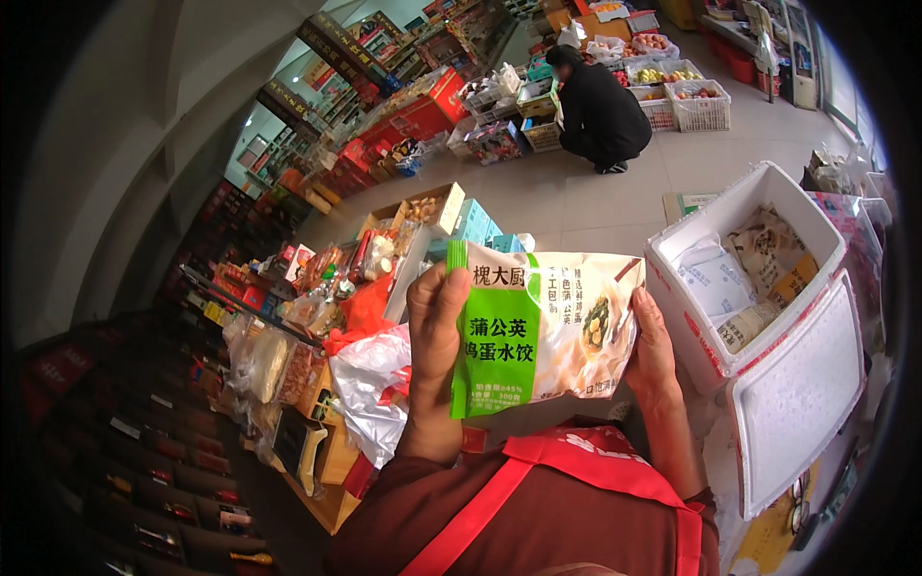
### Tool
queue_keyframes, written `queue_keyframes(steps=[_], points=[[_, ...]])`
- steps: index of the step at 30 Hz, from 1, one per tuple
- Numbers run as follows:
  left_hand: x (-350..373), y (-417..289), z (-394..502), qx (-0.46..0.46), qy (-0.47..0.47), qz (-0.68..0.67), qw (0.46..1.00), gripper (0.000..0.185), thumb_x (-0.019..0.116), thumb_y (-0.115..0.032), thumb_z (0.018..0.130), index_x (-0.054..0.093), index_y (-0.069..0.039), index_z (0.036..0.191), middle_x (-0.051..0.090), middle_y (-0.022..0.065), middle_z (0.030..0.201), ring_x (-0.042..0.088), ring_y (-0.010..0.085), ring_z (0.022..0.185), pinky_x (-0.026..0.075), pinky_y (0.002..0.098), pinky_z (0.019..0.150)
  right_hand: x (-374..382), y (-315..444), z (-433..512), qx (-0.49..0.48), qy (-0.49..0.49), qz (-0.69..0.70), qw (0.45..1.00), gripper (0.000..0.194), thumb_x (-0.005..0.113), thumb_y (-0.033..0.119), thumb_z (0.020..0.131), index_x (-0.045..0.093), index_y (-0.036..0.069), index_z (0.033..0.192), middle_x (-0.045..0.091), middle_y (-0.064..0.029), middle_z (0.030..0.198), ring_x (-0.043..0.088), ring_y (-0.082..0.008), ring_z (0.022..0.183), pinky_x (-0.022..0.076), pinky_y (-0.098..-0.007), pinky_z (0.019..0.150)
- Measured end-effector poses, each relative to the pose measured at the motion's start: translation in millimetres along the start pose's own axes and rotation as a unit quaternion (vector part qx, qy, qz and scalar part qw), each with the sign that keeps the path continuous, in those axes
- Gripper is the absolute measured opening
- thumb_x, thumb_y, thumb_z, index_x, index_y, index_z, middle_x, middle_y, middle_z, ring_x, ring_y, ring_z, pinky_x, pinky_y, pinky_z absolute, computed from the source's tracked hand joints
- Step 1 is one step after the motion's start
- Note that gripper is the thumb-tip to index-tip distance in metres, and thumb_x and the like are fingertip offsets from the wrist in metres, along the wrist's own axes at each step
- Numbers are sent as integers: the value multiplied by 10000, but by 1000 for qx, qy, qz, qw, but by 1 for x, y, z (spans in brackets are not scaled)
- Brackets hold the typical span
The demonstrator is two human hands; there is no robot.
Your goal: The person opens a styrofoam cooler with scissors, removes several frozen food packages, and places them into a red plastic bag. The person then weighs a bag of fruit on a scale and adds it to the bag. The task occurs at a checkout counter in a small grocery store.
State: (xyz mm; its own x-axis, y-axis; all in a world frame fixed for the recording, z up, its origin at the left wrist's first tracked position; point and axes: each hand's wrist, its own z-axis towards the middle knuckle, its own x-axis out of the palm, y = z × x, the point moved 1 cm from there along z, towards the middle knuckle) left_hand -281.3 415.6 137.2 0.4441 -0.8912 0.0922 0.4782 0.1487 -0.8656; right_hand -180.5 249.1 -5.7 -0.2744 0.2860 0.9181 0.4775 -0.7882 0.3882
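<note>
Between my hands is a green and white plastic food bag [547,324], its printed front turned up towards me. It bears writing and a picture of dumplings. My left hand [436,331] grips the green sealed end, thumb on top. At the other end my right hand [652,338] holds the bag's edge, its thumb along the side. To the right stands a white styrofoam box [691,295] without its lid on. Inside it are several similar printed bags [767,241] and a white ice pack [717,284]. The styrofoam lid [799,396] leans against the box's near side.
On the left, a counter carries packaged foods [331,288] and a silvery plastic bag [374,389]. Eyeglasses [799,500] lie near the lid. Farther off, a person in black [605,108] crouches beside fruit crates [695,108]. Shop shelves [425,50] stand behind.
</note>
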Motion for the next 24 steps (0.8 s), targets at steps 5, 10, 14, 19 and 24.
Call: queue_keyframes(steps=[5,10,14,19,24], points=[[-1,-7,0,7,22,11,1000,249,581,-235,982,667,-2,970,658,-11,810,563,35,711,448,195,657,-1,0,-1,-11,8,7,1000,313,508,297,1017,576,27,1161,692,-85,1067,696,-151,903,586,-313,794],[1,-11,0,-3,15,37,999,241,590,-233,978,666,-6,949,653,-14,799,557,36,698,444,195,645,-1,1,-3,-23,-2,-2,1000,292,512,274,1017,581,25,1152,691,-81,1069,694,-145,907,579,-300,804],[0,-12,0,0,8,38,999,239,595,-236,976,668,-10,948,654,-13,802,559,38,700,444,194,646,-1,1,-3,-29,11,4,1000,288,518,271,1016,583,26,1151,690,-77,1073,689,-140,915,572,-291,811],[-4,-10,-1,4,11,33,999,234,596,-233,974,668,-12,950,650,-18,801,553,36,702,441,194,647,-1,-1,-3,-22,-11,-6,1000,279,521,267,1015,585,32,1153,688,-69,1070,683,-135,920,565,-291,817],[-2,-7,-4,12,-22,-12,1000,245,606,-246,968,666,-11,942,645,-20,794,548,36,697,438,193,644,0,0,-5,-19,-5,3,1000,270,523,261,1015,584,35,1150,683,-68,1082,678,-135,928,563,-292,820]])
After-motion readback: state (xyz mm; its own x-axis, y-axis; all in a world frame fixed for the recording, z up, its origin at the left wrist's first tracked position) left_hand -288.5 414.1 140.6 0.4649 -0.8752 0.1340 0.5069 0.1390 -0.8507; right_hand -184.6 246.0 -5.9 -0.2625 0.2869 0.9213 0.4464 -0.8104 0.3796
